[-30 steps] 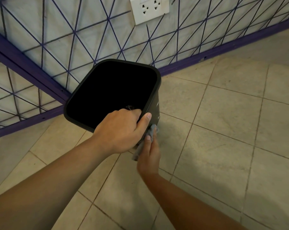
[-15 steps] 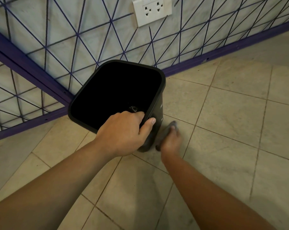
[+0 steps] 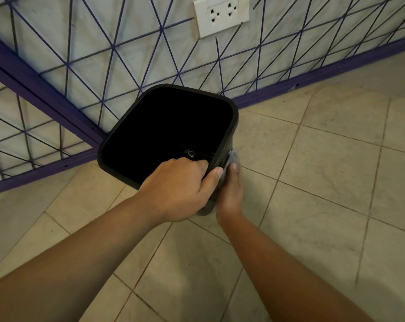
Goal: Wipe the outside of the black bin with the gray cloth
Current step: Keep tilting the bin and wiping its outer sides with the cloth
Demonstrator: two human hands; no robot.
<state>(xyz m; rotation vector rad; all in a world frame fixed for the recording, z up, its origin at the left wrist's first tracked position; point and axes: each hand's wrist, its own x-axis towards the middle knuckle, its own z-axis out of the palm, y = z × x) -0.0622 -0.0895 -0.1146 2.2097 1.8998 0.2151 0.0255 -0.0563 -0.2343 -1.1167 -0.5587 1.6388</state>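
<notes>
The tiled floor (image 3: 313, 182) runs up to a wall (image 3: 127, 43) crossed with purple lines, and at 12 o'clock from the person stands the black bin (image 3: 229, 126), upright and open-topped near the wall's foot. The left hand (image 3: 178, 189) has its grip clamped over the bin's near rim, while at 3 o'clock of it the right hand (image 3: 230, 191) presses the gray cloth (image 3: 233, 159) against the bin's right outer side. The wipe looks under way on that side; the far and left sides are hidden, so what remains I cannot tell.
</notes>
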